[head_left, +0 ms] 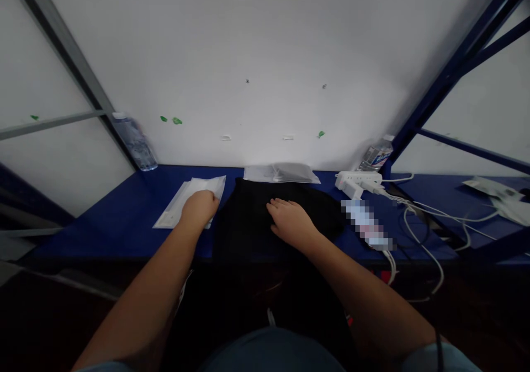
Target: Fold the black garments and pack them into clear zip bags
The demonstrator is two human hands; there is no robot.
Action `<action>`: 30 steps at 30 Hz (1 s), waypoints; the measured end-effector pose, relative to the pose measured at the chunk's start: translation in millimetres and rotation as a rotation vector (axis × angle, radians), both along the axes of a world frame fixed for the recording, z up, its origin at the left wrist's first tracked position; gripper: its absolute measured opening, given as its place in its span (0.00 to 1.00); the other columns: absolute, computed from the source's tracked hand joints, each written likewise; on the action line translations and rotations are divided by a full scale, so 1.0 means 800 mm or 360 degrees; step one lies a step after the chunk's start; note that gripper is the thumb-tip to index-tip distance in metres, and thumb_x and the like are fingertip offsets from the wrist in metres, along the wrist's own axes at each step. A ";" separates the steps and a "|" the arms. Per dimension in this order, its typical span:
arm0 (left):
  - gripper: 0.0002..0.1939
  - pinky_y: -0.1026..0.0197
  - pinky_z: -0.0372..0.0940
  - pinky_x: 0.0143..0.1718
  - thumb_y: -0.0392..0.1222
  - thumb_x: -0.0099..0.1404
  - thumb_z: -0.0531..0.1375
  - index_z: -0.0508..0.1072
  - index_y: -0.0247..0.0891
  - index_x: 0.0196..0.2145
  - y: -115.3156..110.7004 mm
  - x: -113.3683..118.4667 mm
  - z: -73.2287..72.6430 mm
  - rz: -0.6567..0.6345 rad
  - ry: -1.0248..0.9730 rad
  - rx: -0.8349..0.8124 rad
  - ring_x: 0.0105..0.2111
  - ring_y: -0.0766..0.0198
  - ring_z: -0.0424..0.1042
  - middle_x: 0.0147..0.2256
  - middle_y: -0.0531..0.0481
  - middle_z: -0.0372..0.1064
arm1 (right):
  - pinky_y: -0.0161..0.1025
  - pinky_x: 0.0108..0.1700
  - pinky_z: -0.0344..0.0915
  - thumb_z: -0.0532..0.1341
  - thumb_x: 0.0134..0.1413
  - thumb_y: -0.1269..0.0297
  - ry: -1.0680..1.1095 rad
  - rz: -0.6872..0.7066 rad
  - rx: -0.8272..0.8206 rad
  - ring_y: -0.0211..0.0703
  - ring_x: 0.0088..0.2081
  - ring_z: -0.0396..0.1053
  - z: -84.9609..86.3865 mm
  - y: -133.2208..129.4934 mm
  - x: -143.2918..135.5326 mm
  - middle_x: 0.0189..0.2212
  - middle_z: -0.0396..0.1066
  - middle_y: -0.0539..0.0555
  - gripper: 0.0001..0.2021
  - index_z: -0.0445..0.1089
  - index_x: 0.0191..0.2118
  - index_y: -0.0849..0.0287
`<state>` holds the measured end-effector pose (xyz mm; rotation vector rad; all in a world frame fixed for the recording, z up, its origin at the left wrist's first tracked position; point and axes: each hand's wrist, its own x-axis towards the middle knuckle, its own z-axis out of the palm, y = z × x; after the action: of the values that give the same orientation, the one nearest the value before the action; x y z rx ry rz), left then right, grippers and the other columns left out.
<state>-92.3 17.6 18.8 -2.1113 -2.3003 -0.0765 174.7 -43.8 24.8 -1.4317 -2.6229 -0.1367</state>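
Note:
My left hand (200, 207) is closed in a fist over a small stack of whitish, see-through plastic bags (174, 206) on the left of the table. Its fingertips are turned away, so whatever they may grip is hidden. Spread across the middle of the blue table is a piece of black cloth (244, 223), its near edge at the table's front. My right hand (293, 223) lies flat on that cloth, palm down, with the fingers stretched out and holding nothing. Just behind the cloth, against the wall, are more clear plastic bags (281, 173).
A water bottle (134, 143) leans at the back left, another bottle (376, 154) at the back right. A white power strip (358, 181) with plugs and cables stands right of the cloth, near a blurred-out phone-shaped object (367, 224). Blue frame posts (439, 93) rise at the right.

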 end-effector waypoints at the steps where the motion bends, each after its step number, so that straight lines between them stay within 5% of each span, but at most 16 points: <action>1: 0.20 0.54 0.68 0.41 0.40 0.67 0.49 0.80 0.33 0.41 -0.002 0.001 0.005 0.0011 0.0002 0.0029 0.43 0.45 0.77 0.41 0.34 0.78 | 0.53 0.62 0.63 0.61 0.56 0.71 -0.0001 -0.0014 0.0012 0.56 0.64 0.64 0.001 0.000 -0.002 0.62 0.68 0.65 0.25 0.68 0.60 0.66; 6: 0.20 0.53 0.68 0.40 0.42 0.68 0.49 0.80 0.34 0.40 -0.021 0.022 0.049 -0.0043 0.0036 0.0261 0.40 0.46 0.78 0.37 0.36 0.78 | 0.45 0.59 0.66 0.59 0.60 0.70 0.0084 -0.0246 0.0178 0.53 0.62 0.66 0.006 -0.007 -0.006 0.61 0.68 0.66 0.24 0.66 0.62 0.69; 11: 0.18 0.55 0.68 0.38 0.41 0.68 0.50 0.80 0.38 0.35 -0.025 0.079 0.079 -0.0237 -0.0048 0.0296 0.39 0.48 0.78 0.34 0.39 0.78 | 0.48 0.61 0.64 0.56 0.63 0.71 0.0112 -0.0477 0.0377 0.57 0.65 0.63 0.012 -0.012 0.015 0.63 0.65 0.69 0.25 0.62 0.65 0.72; 18: 0.15 0.54 0.70 0.40 0.37 0.65 0.53 0.80 0.32 0.36 -0.005 0.154 0.037 -0.0582 -0.0052 0.0001 0.40 0.46 0.79 0.36 0.34 0.78 | 0.48 0.57 0.65 0.55 0.63 0.72 -0.0100 -0.0491 0.0192 0.56 0.61 0.66 -0.005 -0.007 0.040 0.61 0.68 0.68 0.23 0.65 0.62 0.69; 23: 0.17 0.52 0.69 0.51 0.37 0.63 0.55 0.77 0.32 0.47 0.004 0.134 0.007 -0.0837 -0.0106 -0.0092 0.49 0.47 0.77 0.48 0.34 0.76 | 0.49 0.53 0.66 0.58 0.60 0.70 -0.0140 -0.0496 0.0134 0.56 0.58 0.68 -0.009 -0.008 0.041 0.62 0.66 0.67 0.28 0.61 0.66 0.64; 26: 0.29 0.50 0.54 0.67 0.35 0.63 0.54 0.65 0.28 0.62 0.006 0.118 -0.003 -0.1060 -0.0110 -0.0137 0.66 0.49 0.59 0.66 0.32 0.58 | 0.49 0.52 0.66 0.58 0.59 0.71 -0.0151 -0.0480 0.0096 0.55 0.57 0.68 -0.003 -0.007 0.042 0.62 0.66 0.66 0.28 0.61 0.65 0.64; 30: 0.33 0.49 0.43 0.71 0.35 0.67 0.50 0.54 0.22 0.68 0.004 0.116 -0.006 -0.1018 -0.0112 -0.0229 0.72 0.51 0.45 0.70 0.30 0.47 | 0.47 0.52 0.65 0.58 0.59 0.71 -0.0100 -0.0492 0.0072 0.53 0.56 0.69 0.001 -0.006 0.044 0.60 0.69 0.64 0.26 0.64 0.63 0.63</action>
<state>0.1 21.0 13.7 -2.8689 -1.6030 0.0085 210.1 -48.5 25.5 -1.8350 -2.4087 -0.2772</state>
